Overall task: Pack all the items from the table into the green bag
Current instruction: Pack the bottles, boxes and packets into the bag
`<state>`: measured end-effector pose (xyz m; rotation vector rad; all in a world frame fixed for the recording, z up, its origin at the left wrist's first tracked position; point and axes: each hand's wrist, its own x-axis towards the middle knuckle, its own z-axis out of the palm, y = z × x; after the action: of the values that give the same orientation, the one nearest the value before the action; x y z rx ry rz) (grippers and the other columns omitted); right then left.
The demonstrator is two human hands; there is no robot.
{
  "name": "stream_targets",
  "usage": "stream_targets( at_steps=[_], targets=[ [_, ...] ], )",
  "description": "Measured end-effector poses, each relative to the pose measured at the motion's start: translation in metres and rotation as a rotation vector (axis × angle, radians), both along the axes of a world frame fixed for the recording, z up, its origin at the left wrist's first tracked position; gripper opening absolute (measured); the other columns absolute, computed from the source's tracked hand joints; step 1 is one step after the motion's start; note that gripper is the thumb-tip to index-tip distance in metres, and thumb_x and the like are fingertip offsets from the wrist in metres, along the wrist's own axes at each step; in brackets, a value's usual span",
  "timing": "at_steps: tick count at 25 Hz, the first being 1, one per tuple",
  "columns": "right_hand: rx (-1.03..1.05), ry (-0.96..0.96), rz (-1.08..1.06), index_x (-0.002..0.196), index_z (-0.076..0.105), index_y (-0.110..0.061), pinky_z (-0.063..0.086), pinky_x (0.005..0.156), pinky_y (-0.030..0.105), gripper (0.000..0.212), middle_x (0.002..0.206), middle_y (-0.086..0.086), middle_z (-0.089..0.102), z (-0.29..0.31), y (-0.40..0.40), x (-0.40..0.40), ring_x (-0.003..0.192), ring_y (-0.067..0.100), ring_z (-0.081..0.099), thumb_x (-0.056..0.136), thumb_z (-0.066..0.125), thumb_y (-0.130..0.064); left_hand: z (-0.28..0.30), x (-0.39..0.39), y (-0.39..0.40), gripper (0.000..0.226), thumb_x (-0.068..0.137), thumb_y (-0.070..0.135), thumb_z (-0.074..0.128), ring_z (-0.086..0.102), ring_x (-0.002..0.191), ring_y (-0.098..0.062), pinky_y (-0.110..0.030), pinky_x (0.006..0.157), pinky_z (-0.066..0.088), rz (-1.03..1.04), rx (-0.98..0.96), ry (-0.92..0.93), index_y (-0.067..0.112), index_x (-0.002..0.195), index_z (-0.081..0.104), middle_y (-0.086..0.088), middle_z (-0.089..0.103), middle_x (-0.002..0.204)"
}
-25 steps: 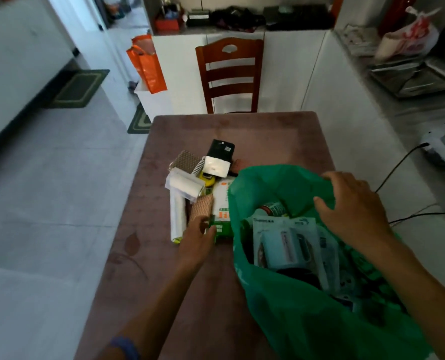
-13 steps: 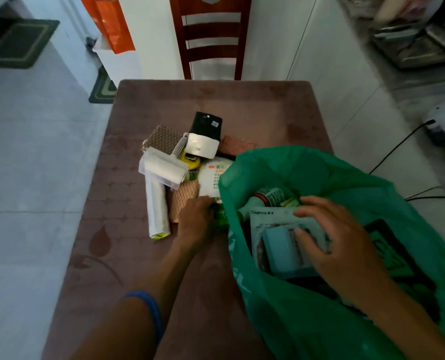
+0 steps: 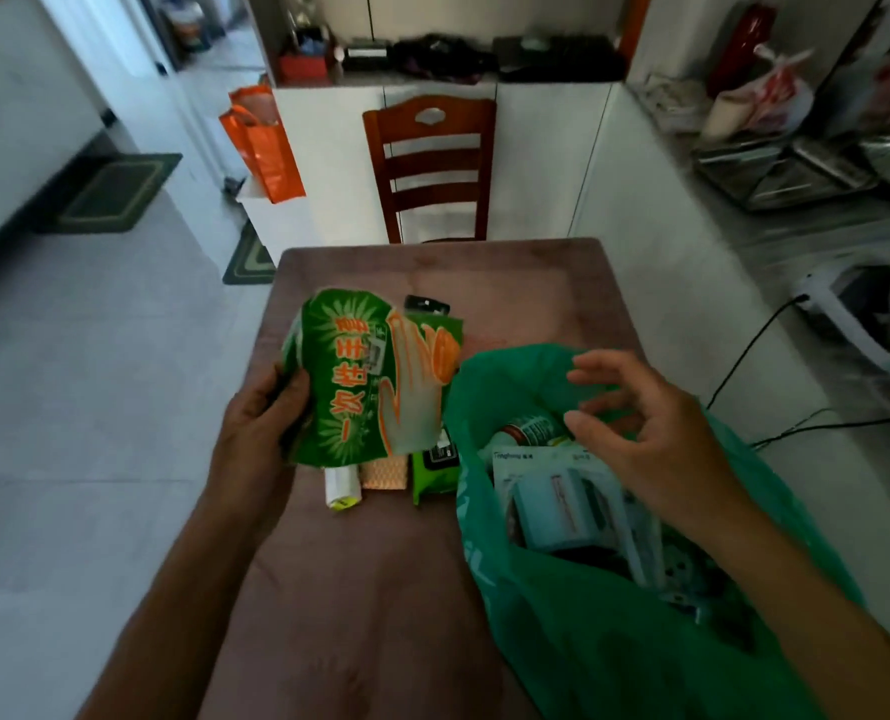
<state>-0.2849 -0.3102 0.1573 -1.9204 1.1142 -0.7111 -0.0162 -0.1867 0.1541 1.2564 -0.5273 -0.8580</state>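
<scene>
My left hand [image 3: 263, 423] holds up a green packet of disposable gloves [image 3: 364, 376] above the table [image 3: 380, 589], left of the green bag [image 3: 614, 641]. The packet hides most of the pile behind it. Below it peek a white roll [image 3: 341, 488], a tan mesh pad [image 3: 384, 472] and a green wipes pack [image 3: 435, 467]. A black item [image 3: 426, 304] shows above the packet. My right hand [image 3: 640, 423] hovers over the bag's mouth with fingers spread, holding nothing. Inside the bag lie a boxed pale-blue gadget [image 3: 562, 501] and a bottle [image 3: 533, 428].
A wooden chair [image 3: 432, 168] stands at the table's far end. An orange bag [image 3: 263, 142] hangs at the back left. A counter [image 3: 744, 262] with metal trays runs along the right, with black cables [image 3: 744, 350] and a white appliance [image 3: 869, 314] beside the bag.
My left hand has picked the green glove packet off the pile and raised it. My right hand has come out of the bag and opened above its mouth. The camera tilted up.
</scene>
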Motion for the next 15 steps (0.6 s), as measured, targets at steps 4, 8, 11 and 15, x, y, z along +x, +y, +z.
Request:
stream_targets(
  at_steps=[4,8,11,15],
  targets=[
    [0.066,-0.079,0.087,0.133,0.04,-0.045,0.046,0.091,0.024,0.073,0.136,-0.021,0.048,0.019,-0.004,0.006,0.117,-0.001,0.051,0.073,0.081,-0.037,0.041,-0.023,-0.002,0.045,0.078,0.035,0.063,0.068,0.097,-0.023,-0.037,0.079,0.058,-0.159,-0.118,0.228,0.015,0.118,0.063,-0.009,0.07,0.11],
    [0.689,-0.469,-0.022,0.132,0.054,-0.021,0.058,0.078,0.031,0.066,0.126,0.006,0.064,0.019,-0.016,-0.017,0.098,0.018,0.068,0.07,0.078,-0.014,0.038,-0.076,-0.037,0.026,0.089,0.028,0.052,0.069,0.093,-0.023,-0.035,0.078,0.058,-0.362,0.019,0.346,0.016,0.095,0.075,-0.01,0.072,0.104],
    [0.653,-0.465,-0.308,0.101,0.07,-0.017,0.057,0.074,0.035,0.032,0.106,0.015,0.072,0.003,-0.014,-0.063,0.086,0.024,0.069,0.073,0.074,-0.003,0.003,-0.114,-0.051,0.025,0.094,0.032,0.051,0.07,0.081,-0.02,-0.031,0.066,0.057,-0.353,0.242,0.159,0.016,0.103,0.068,-0.011,0.072,0.101],
    [0.199,-0.162,-0.527,0.081,0.068,-0.032,0.052,0.068,0.032,0.022,0.078,-0.009,0.07,0.013,0.003,-0.128,0.076,0.015,0.066,0.078,0.075,-0.012,-0.043,-0.143,-0.017,0.057,0.076,0.064,0.057,0.064,0.094,-0.013,-0.029,0.079,0.052,-0.724,0.344,-0.763,0.032,0.123,0.052,0.002,0.068,0.107]
  ],
)
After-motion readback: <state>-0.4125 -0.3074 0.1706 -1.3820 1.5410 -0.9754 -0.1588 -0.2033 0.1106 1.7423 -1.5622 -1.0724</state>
